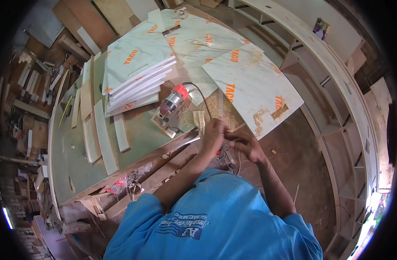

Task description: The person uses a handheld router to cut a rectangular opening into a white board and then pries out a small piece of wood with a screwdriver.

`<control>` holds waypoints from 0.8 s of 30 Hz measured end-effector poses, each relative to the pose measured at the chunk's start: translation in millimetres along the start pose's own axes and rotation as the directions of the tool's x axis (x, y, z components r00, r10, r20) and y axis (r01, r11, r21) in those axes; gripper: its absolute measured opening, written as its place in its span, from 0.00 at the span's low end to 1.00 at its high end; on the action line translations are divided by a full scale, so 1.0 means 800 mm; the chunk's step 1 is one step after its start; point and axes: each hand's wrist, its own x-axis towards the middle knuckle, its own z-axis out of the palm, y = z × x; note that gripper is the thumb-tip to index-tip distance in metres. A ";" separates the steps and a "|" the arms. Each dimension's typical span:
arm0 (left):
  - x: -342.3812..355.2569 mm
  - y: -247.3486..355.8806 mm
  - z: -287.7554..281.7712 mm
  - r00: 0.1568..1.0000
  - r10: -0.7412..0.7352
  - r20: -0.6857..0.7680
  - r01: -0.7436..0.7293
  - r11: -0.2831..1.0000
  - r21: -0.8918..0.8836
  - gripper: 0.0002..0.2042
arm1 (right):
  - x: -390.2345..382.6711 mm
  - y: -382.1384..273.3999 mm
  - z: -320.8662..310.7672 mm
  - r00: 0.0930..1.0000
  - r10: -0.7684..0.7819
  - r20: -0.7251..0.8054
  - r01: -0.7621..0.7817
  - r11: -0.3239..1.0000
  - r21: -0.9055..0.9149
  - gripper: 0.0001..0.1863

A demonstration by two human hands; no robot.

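While the router (174, 103) lies forward-left of left grip (215, 133) and right grip (247, 146), their closure is unclear.

bench-top tally
on one green bench (79, 171): one red power tool (173, 101), one marbled-panel stack (138, 71), one yellow tool (67, 105); hands (214, 135), two.

A stack of white marble-patterned panels with orange print (135, 71) lies on a green-topped wooden workbench (68, 160), with long pale wooden strips (105, 138) and a slim yellow-and-black tool (66, 108) on its left. Brown rectangular wooden sheets (86, 21) stand beyond, near cluttered wood offcuts (34, 80); a long white shelving unit with open compartments (309, 37) runs along the right.
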 end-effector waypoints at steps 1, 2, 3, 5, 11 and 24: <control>-0.005 0.016 -0.041 0.997 -0.061 -0.046 0.056 0.993 -0.105 0.18 | 0.025 -0.014 0.015 0.994 -0.010 0.108 0.006 1.000 0.030 0.22; -0.008 0.029 -0.080 0.990 -0.121 -0.077 0.102 0.971 -0.216 0.18 | 0.049 -0.015 0.028 0.993 -0.017 0.120 0.014 1.000 0.022 0.22; -0.011 0.037 -0.115 0.984 -0.071 -0.164 0.030 0.969 -0.245 0.18 | 0.072 -0.005 0.041 0.988 0.072 0.136 -0.081 0.995 0.063 0.24; -0.021 0.046 -0.187 0.948 -0.002 -0.319 -0.052 0.985 -0.162 0.18 | 0.111 0.007 0.079 0.963 0.188 0.193 -0.235 0.937 0.258 0.28; -0.015 -0.049 -0.410 0.805 0.353 -0.477 0.089 0.723 0.685 0.13 | 0.267 0.039 0.215 0.883 0.406 0.236 -0.468 0.803 0.370 0.37; 0.065 -0.173 -0.549 0.953 0.300 -0.041 -0.092 0.419 0.903 0.11 | 0.337 0.029 0.348 0.780 0.549 -0.300 -0.339 0.774 0.535 0.16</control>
